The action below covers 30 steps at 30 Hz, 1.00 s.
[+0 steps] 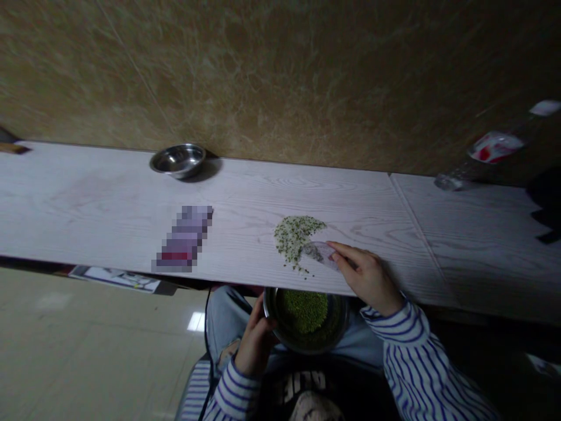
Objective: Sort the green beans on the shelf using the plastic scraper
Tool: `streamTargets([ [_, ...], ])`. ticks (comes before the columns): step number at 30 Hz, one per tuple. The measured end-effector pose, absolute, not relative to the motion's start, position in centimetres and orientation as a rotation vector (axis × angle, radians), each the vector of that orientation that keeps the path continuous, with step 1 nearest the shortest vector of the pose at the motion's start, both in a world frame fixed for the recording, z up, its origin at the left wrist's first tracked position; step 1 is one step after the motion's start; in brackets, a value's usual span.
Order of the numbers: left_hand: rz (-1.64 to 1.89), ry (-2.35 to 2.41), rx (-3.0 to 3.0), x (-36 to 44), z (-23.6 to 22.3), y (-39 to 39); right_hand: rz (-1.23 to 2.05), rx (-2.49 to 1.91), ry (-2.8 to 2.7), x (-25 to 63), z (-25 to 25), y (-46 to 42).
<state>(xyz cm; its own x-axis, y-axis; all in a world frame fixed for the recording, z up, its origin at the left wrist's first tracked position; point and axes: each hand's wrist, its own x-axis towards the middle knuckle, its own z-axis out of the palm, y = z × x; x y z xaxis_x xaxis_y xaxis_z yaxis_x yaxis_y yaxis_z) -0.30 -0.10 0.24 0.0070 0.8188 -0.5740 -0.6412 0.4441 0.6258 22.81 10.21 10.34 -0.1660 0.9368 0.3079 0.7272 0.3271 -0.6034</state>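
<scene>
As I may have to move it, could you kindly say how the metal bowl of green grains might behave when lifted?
The metal bowl is probably stiff and slightly slippery, judging by its shiny rim. The loose green grains inside would likely shift, perhaps spilling if it tips.

On the black fabric top (270, 369), we make out large pale capital letters (303, 385), seemingly A, L and I among them, though we cannot read a whole word. The red-and-white paper label (496, 146) on the clear plastic bottle (449, 182) is too blurred for us to read.
</scene>
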Motion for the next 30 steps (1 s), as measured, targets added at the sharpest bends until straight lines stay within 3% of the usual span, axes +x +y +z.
streamTargets([
  [16, 1.133, 1.038, 0.221, -0.1, 0.6, -0.1, 0.390, -1.629, -1.698, 26.5, 9.6, 10.5],
  [30, 1.119, 1.039, 0.219, 0.0, 1.1, -0.1, 0.684, -1.576, -1.668, 25.5, 9.4, 9.0],
])
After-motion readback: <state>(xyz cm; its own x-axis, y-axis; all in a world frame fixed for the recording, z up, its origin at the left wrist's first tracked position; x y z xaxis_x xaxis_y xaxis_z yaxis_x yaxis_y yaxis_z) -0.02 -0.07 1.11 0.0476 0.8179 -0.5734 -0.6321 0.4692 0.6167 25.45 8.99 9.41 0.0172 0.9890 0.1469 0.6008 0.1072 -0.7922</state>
